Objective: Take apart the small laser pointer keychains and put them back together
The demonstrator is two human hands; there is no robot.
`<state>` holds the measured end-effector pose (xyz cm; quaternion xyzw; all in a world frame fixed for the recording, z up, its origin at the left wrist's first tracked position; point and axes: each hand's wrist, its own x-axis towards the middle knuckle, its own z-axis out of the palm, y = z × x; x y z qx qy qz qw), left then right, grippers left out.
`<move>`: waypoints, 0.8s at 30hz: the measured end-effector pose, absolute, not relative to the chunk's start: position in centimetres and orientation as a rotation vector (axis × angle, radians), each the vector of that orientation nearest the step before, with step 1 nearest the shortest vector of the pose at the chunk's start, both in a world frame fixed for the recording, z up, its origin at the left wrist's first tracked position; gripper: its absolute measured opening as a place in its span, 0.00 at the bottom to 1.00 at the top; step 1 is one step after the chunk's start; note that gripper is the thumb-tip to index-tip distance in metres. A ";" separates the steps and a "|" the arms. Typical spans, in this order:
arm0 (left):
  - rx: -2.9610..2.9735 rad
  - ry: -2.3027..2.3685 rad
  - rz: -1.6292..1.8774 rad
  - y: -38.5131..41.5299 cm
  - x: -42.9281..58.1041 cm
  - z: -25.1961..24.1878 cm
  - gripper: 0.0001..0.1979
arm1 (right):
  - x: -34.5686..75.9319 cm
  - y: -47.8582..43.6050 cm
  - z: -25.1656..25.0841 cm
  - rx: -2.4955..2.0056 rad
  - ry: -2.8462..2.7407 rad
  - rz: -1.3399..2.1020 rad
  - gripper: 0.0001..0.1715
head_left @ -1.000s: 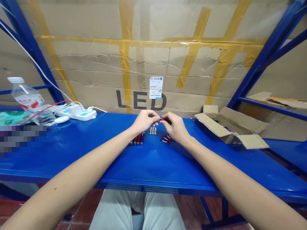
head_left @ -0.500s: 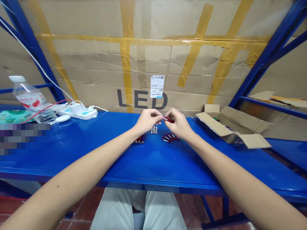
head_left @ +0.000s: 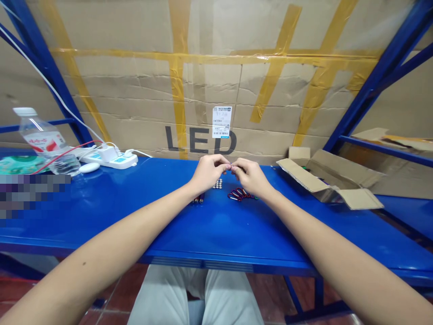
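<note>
Here both hands, left hand (head_left: 208, 171) and right hand (head_left: 250, 176), meet fingertip to fingertip, pinched above the blue table (head_left: 209, 225).

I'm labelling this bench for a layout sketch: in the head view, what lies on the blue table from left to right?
Water bottle → white power strip → left hand → right hand → open cardboard box.

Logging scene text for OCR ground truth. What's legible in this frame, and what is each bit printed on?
"LED": big dark letters on the cardboard sheet behind the blue table, part hidden by yellow tape.
White sticker on that cardboard: barcode and fine print, too small to read.
Water bottle label: red and white print, blurred, unreadable.
Power strip: no readable marks.
Both hands meet at centre; nothing readable there.
</note>
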<state>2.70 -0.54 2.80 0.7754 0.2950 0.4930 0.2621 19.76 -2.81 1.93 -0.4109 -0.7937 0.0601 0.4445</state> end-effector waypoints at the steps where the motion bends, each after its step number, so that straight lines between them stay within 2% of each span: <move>1: 2.098 0.806 1.334 -0.5 2.7 2.8 0.04 | 19.7 -2.7 1.9 -1.024 -1.975 0.159 0.13; 5: 2.066 0.783 1.321 0.1 2.6 2.5 0.04 | 19.8 -2.3 1.5 -1.012 -1.908 0.179 0.04; 7: 2.022 0.738 1.303 0.4 2.5 2.4 0.04 | 19.9 -2.2 1.4 -1.008 -1.884 0.154 0.10; 12: 1.967 0.685 1.284 0.4 2.6 2.3 0.06 | 20.3 -2.4 1.8 -0.987 -1.907 0.137 0.08; 24: 2.099 0.716 1.304 -0.6 2.5 3.2 0.04 | 20.2 -3.0 2.7 -1.002 -1.799 0.693 0.13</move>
